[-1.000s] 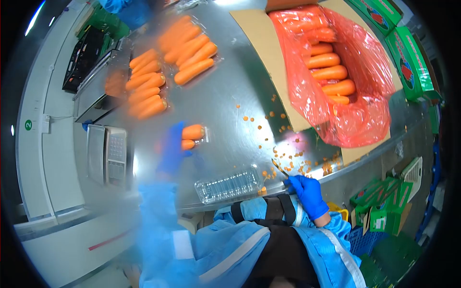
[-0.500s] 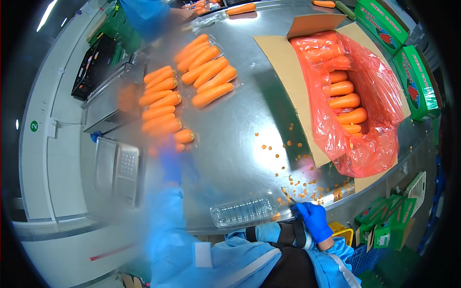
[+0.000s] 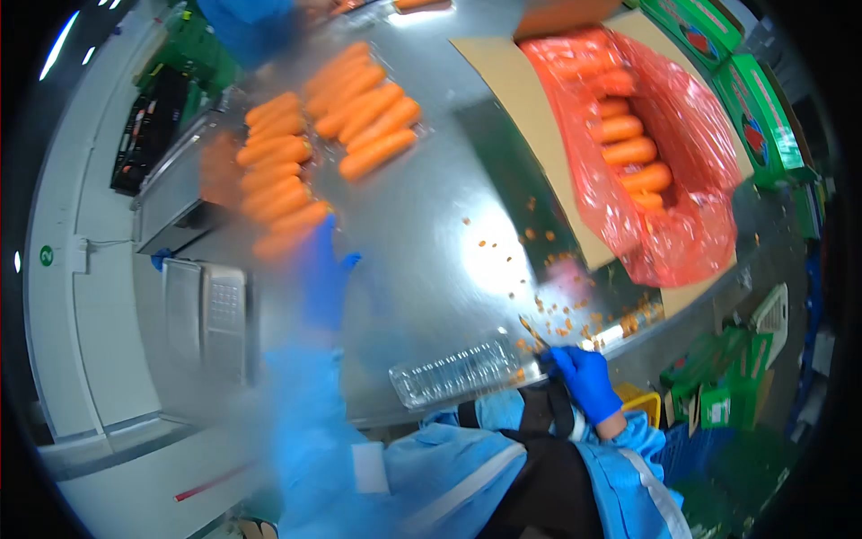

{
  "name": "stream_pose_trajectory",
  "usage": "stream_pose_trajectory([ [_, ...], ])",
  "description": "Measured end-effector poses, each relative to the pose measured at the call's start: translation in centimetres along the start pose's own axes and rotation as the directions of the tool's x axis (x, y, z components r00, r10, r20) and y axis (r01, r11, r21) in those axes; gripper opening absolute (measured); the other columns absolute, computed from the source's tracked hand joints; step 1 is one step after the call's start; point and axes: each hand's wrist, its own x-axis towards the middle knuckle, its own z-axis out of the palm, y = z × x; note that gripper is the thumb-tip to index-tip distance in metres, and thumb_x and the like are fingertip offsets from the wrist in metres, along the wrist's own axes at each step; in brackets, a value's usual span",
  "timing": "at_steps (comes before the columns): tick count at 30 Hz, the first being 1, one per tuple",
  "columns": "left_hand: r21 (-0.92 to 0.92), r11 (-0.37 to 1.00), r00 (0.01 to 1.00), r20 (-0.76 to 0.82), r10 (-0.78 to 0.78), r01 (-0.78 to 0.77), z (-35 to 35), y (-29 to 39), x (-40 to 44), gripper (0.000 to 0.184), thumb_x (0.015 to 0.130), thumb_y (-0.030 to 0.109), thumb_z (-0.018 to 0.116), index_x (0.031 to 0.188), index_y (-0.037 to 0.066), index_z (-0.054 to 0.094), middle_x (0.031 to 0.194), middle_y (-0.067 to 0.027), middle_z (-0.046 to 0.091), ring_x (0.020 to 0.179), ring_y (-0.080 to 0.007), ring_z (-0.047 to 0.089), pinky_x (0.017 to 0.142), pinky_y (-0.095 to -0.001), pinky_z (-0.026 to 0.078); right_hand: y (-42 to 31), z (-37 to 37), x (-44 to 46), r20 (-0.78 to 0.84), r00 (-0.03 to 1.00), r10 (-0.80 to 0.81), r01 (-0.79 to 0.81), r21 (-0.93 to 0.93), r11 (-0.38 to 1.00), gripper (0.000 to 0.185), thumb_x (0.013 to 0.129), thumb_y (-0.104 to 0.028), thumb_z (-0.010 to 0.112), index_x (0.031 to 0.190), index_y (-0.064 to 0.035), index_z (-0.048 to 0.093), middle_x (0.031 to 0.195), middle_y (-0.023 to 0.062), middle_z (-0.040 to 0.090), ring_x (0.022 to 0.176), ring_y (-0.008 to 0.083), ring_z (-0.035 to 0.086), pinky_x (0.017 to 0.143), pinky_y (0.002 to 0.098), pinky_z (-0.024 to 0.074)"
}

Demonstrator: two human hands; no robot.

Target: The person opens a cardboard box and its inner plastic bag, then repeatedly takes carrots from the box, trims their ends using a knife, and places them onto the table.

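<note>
My left hand (image 3: 323,274), in a blue glove, reaches up to the near end of a row of carrots (image 3: 274,193) in clear trays. It is smeared, but the thumb stands apart from the fingers, and the fingertips look to be touching the last carrots. Near the table's front edge, my right hand (image 3: 584,382), also gloved, is closed around a small knife (image 3: 534,332) whose blade points up and left. Just left of it lies a clear plastic tray (image 3: 455,373) with nothing in it. Beyond the left hand is a second group of carrots (image 3: 373,121).
An open cardboard box (image 3: 516,135) lined with red plastic (image 3: 691,180) holds more carrots. Orange trimmings (image 3: 570,314) lie scattered near the edge. A metal scale-like device (image 3: 206,314) stands left. A co-worker's blue sleeve (image 3: 247,27) is at the top. Green boxes (image 3: 763,121) stand right.
My view has shifted slightly. The left hand has moved up against the near carrots, which now sit closer in line with their row. The right hand keeps its hold on the knife.
</note>
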Motion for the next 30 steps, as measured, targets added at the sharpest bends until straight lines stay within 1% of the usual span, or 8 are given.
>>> stream_pose_trajectory([
  [3,-0.322,0.902,0.864,0.493,-0.098,0.287,-0.4,8.9,-6.4,0.063,0.067,0.018,0.085,0.125,0.013,0.061,0.113,-0.0092,0.063,0.103,-0.0267,0.06,0.093,-0.0377,0.049,-0.4,-0.6,0.0,0.021,1.0,-0.008,0.009,-0.065,0.998,0.039,0.094,-0.041,0.056,0.087,-0.007,0.073,0.076,0.0162,0.067,0.07,0.0347,0.065,0.063,0.041,0.05],
  [6,-0.436,0.888,0.805,0.574,0.15,0.145,1.0,14.5,-12.2,0.046,0.07,0.017,0.083,0.114,0.011,0.067,0.106,-0.0077,0.066,0.093,-0.0229,0.063,0.087,-0.0343,0.051,-0.5,-0.8,0.1,0.075,0.997,-0.022,0.024,-0.023,0.999,0.043,0.095,-0.044,0.052,0.077,-0.0086,0.069,0.072,0.0137,0.065,0.068,0.0332,0.064,0.062,0.0411,0.0489],
  [9,-0.427,0.897,0.858,0.498,0.124,0.118,3.1,15.1,-14.8,0.039,0.073,0.01,0.079,0.11,0.009,0.068,0.102,-0.0079,0.067,0.091,-0.0193,0.065,0.082,-0.0315,0.052,-0.3,-1.2,-0.1,0.042,0.994,-0.097,0.099,-0.059,0.993,0.039,0.094,-0.044,0.054,0.087,-0.01,0.073,0.074,0.013,0.067,0.069,0.0327,0.065,0.063,0.0411,0.0495],
  [15,-0.477,0.772,0.821,0.563,-0.099,0.42,2.3,16.0,-14.4,0.03,0.072,0.001,0.075,0.102,0.004,0.069,0.09,-0.0094,0.071,0.081,-0.0166,0.068,0.075,-0.0298,0.054,0.4,-2.3,-0.4,0.041,0.992,-0.117,0.118,-0.025,0.993,0.038,0.093,-0.044,0.056,0.091,-0.0099,0.073,0.075,0.0134,0.067,0.07,0.0328,0.065,0.064,0.0415,0.0498],
  [18,-0.361,0.758,0.679,0.72,-0.144,0.544,1.3,16.2,-13.8,0.029,0.086,0.005,0.065,0.114,0.004,0.061,0.116,-0.0105,0.063,0.108,-0.0215,0.061,0.095,-0.0341,0.049,0.5,-2.9,-0.5,0.073,0.991,-0.11,0.114,-0.055,0.992,0.037,0.096,-0.041,0.056,0.094,-0.0085,0.074,0.074,0.0096,0.07,0.069,0.0221,0.07,0.065,0.0315,0.0528],
  [21,-0.418,0.708,0.707,0.689,-0.161,0.569,1.1,16.4,-13.8,0.026,0.087,0.007,0.065,0.112,0.004,0.062,0.111,-0.0092,0.065,0.104,-0.0208,0.062,0.091,-0.0338,0.05,0.5,-3.3,-0.5,0.079,0.989,-0.125,0.131,-0.077,0.988,0.038,0.096,-0.042,0.055,0.094,-0.0092,0.074,0.073,0.0086,0.07,0.068,0.0231,0.069,0.065,0.0322,0.0522],
  [24,-0.197,0.846,0.677,0.697,-0.235,0.496,0.6,16.7,-13.4,0.022,0.086,0.007,0.066,0.107,0.004,0.064,0.104,-0.0076,0.066,0.099,-0.0197,0.063,0.085,-0.0336,0.05,0.8,-3.5,-0.4,0.08,0.99,-0.117,0.124,-0.093,0.988,0.039,0.095,-0.044,0.055,0.094,-0.0098,0.074,0.072,0.0079,0.07,0.068,0.024,0.068,0.065,0.0332,0.052],
  [30,-0.369,0.867,0.895,0.413,-0.17,0.336,0.0,17.6,-13.9,0.015,0.074,0.005,0.075,0.086,0.005,0.066,0.09,-0.0082,0.067,0.088,-0.0242,0.064,0.08,-0.0358,0.048,1.1,-3.6,-0.2,0.04,0.99,-0.136,0.137,-0.022,0.99,0.043,0.093,-0.049,0.055,0.083,-0.0101,0.071,0.071,0.0145,0.065,0.068,0.0342,0.064,0.063,0.0429,0.0493],
])
